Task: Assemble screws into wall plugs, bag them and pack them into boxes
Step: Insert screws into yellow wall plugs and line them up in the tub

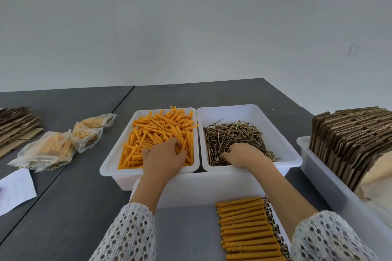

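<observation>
Reaching into both bins at once, the left hand (162, 155) curls its fingers round orange wall plugs (157, 133), while the right hand (244, 153) digs among the screws (231, 135); whether it holds one I cannot tell. Finished plug-and-screw sets (248, 231) line the near tray (191, 186). Assembly is in hand; next, seat one screw squarely in one plug.

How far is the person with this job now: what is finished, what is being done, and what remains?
Done: a row of orange wall plugs with screws inserted lies in the near white tray, and several filled clear bags sit at left. In hand: the left hand reaches into the loose orange plastic plugs, the right hand into the loose brass-coloured screws. Left: both bins hold plenty, and the flat cardboard boxes are unfolded.
</observation>
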`<action>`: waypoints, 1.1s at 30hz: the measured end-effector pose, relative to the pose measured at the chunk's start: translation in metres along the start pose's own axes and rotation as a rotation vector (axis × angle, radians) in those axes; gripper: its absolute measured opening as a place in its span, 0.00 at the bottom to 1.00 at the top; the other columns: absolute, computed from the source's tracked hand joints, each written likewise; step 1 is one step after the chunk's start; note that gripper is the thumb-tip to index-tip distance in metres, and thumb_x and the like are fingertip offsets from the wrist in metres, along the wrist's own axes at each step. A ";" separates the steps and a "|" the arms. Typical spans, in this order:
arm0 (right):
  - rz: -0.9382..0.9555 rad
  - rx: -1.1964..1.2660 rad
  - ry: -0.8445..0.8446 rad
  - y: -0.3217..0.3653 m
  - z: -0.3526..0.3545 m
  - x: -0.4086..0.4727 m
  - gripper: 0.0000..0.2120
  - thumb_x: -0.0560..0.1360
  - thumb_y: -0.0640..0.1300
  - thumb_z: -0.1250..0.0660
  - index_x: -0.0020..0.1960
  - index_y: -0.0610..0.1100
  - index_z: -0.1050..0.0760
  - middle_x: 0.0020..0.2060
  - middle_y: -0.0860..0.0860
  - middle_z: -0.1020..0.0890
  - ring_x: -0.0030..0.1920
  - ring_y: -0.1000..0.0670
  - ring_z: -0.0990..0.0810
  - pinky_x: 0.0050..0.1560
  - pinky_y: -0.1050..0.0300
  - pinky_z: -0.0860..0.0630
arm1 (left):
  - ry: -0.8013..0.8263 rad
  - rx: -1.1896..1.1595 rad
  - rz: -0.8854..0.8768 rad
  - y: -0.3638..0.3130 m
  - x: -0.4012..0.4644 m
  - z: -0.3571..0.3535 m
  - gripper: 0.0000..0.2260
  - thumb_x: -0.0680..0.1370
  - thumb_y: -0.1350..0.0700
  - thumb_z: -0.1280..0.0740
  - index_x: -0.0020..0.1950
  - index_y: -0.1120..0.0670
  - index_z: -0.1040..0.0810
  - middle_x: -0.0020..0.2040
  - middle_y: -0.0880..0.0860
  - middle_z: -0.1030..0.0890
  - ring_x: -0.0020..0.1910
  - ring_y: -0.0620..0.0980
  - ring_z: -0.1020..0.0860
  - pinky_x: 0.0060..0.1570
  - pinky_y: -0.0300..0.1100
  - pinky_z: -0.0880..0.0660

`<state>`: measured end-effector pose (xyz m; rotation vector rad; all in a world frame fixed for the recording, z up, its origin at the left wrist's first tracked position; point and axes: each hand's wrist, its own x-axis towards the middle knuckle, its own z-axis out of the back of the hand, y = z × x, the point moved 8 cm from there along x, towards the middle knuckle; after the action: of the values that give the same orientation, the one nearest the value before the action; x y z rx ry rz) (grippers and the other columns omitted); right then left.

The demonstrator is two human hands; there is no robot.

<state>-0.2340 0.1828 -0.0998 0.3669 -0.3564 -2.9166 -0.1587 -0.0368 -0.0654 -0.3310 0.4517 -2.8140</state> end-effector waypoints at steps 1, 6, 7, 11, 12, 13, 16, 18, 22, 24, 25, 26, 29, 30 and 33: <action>0.006 0.035 -0.016 0.000 0.001 0.000 0.19 0.80 0.59 0.41 0.50 0.43 0.26 0.48 0.48 0.20 0.47 0.48 0.23 0.51 0.52 0.25 | -0.008 -0.022 0.008 0.001 0.000 0.000 0.05 0.80 0.42 0.40 0.52 0.39 0.27 0.42 0.41 0.22 0.45 0.46 0.27 0.67 0.57 0.40; 0.041 0.165 -0.047 0.004 0.009 -0.007 0.18 0.79 0.54 0.35 0.37 0.43 0.30 0.30 0.50 0.27 0.31 0.52 0.30 0.38 0.57 0.30 | -0.181 -0.116 0.075 0.012 -0.001 0.009 0.05 0.78 0.43 0.35 0.45 0.42 0.26 0.36 0.39 0.26 0.45 0.46 0.23 0.61 0.54 0.34; 0.049 0.190 -0.059 0.005 0.011 -0.009 0.17 0.79 0.52 0.35 0.37 0.43 0.30 0.30 0.50 0.28 0.30 0.52 0.31 0.37 0.57 0.30 | -0.163 -0.103 0.093 0.013 -0.001 0.008 0.07 0.77 0.41 0.35 0.46 0.42 0.26 0.38 0.40 0.24 0.46 0.47 0.22 0.61 0.55 0.34; 0.071 0.248 -0.195 0.008 0.022 -0.020 0.10 0.81 0.46 0.37 0.47 0.41 0.24 0.36 0.48 0.22 0.36 0.50 0.25 0.39 0.56 0.27 | 0.026 -0.030 0.084 0.011 0.002 -0.002 0.15 0.77 0.35 0.38 0.60 0.40 0.27 0.51 0.45 0.18 0.59 0.52 0.24 0.64 0.59 0.37; 0.075 0.261 -0.246 0.008 0.025 -0.023 0.08 0.81 0.45 0.38 0.49 0.41 0.24 0.37 0.49 0.22 0.36 0.50 0.25 0.39 0.56 0.27 | 0.040 -0.035 0.062 0.009 0.002 -0.003 0.15 0.78 0.36 0.38 0.61 0.39 0.27 0.53 0.45 0.18 0.60 0.53 0.24 0.65 0.59 0.37; 0.076 0.274 -0.294 0.008 0.029 -0.026 0.07 0.82 0.44 0.39 0.50 0.42 0.24 0.37 0.49 0.22 0.36 0.50 0.25 0.39 0.56 0.27 | 0.044 -0.046 0.043 0.007 0.001 -0.002 0.14 0.79 0.37 0.38 0.62 0.39 0.27 0.53 0.45 0.18 0.60 0.52 0.24 0.65 0.59 0.37; 0.086 0.283 -0.414 0.007 0.037 -0.034 0.07 0.82 0.42 0.39 0.50 0.42 0.23 0.34 0.50 0.23 0.33 0.51 0.26 0.36 0.57 0.29 | 0.001 -0.100 0.057 0.007 -0.002 0.004 0.10 0.80 0.43 0.37 0.59 0.41 0.23 0.53 0.45 0.18 0.57 0.50 0.23 0.65 0.57 0.37; 0.092 0.294 -0.496 0.006 0.042 -0.040 0.07 0.81 0.42 0.39 0.50 0.41 0.23 0.33 0.50 0.23 0.33 0.51 0.26 0.35 0.57 0.29 | -0.074 -0.119 0.073 0.007 -0.005 0.011 0.07 0.80 0.47 0.37 0.56 0.43 0.21 0.49 0.44 0.19 0.50 0.48 0.23 0.64 0.54 0.33; 0.086 0.441 -0.703 -0.002 0.052 -0.052 0.07 0.82 0.41 0.39 0.52 0.39 0.24 0.38 0.48 0.22 0.37 0.49 0.24 0.39 0.55 0.28 | -0.355 -0.271 0.028 0.006 -0.018 0.033 0.02 0.79 0.50 0.33 0.48 0.48 0.23 0.41 0.44 0.21 0.44 0.48 0.22 0.53 0.54 0.24; 0.027 0.635 -0.771 -0.016 0.056 -0.055 0.09 0.83 0.41 0.40 0.53 0.38 0.24 0.39 0.47 0.21 0.38 0.49 0.23 0.41 0.56 0.28 | -0.487 -0.323 -0.038 0.001 -0.028 0.046 0.06 0.78 0.54 0.31 0.44 0.47 0.27 0.39 0.42 0.24 0.42 0.48 0.24 0.48 0.53 0.24; -0.010 0.744 -0.789 -0.024 0.056 -0.056 0.09 0.83 0.41 0.41 0.54 0.38 0.23 0.39 0.48 0.21 0.37 0.50 0.24 0.39 0.58 0.29 | -0.525 -0.344 -0.078 -0.003 -0.032 0.050 0.08 0.77 0.56 0.30 0.43 0.47 0.28 0.38 0.42 0.25 0.41 0.48 0.24 0.46 0.52 0.24; -0.042 0.849 -0.794 -0.032 0.056 -0.055 0.10 0.83 0.42 0.41 0.54 0.38 0.23 0.37 0.49 0.22 0.35 0.52 0.26 0.37 0.59 0.30 | -0.545 -0.358 -0.115 -0.007 -0.035 0.052 0.10 0.77 0.57 0.30 0.43 0.47 0.29 0.38 0.42 0.26 0.40 0.47 0.25 0.44 0.51 0.24; -0.072 1.090 -0.746 -0.044 0.053 -0.051 0.11 0.83 0.43 0.42 0.50 0.40 0.24 0.32 0.52 0.28 0.32 0.54 0.32 0.41 0.55 0.33 | -0.535 -0.381 -0.212 -0.017 -0.035 0.052 0.11 0.77 0.59 0.31 0.46 0.48 0.31 0.39 0.44 0.24 0.36 0.46 0.24 0.37 0.49 0.23; -0.071 1.125 -0.720 -0.044 0.053 -0.050 0.11 0.83 0.44 0.42 0.47 0.42 0.25 0.31 0.51 0.29 0.32 0.53 0.32 0.41 0.54 0.33 | -0.517 -0.398 -0.245 -0.021 -0.035 0.051 0.11 0.78 0.59 0.32 0.48 0.47 0.32 0.39 0.44 0.23 0.35 0.45 0.24 0.34 0.48 0.23; -0.024 1.186 -0.641 -0.033 0.050 -0.049 0.13 0.83 0.45 0.42 0.42 0.43 0.27 0.29 0.49 0.27 0.30 0.52 0.30 0.35 0.58 0.31 | -0.446 -0.399 -0.394 -0.042 -0.037 0.049 0.09 0.80 0.56 0.32 0.56 0.48 0.29 0.40 0.45 0.20 0.33 0.44 0.23 0.31 0.42 0.26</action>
<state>-0.2060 0.2355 -0.0503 -0.4655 -2.1254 -2.3862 -0.1211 -0.0011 -0.0130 -1.2181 0.9209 -2.8558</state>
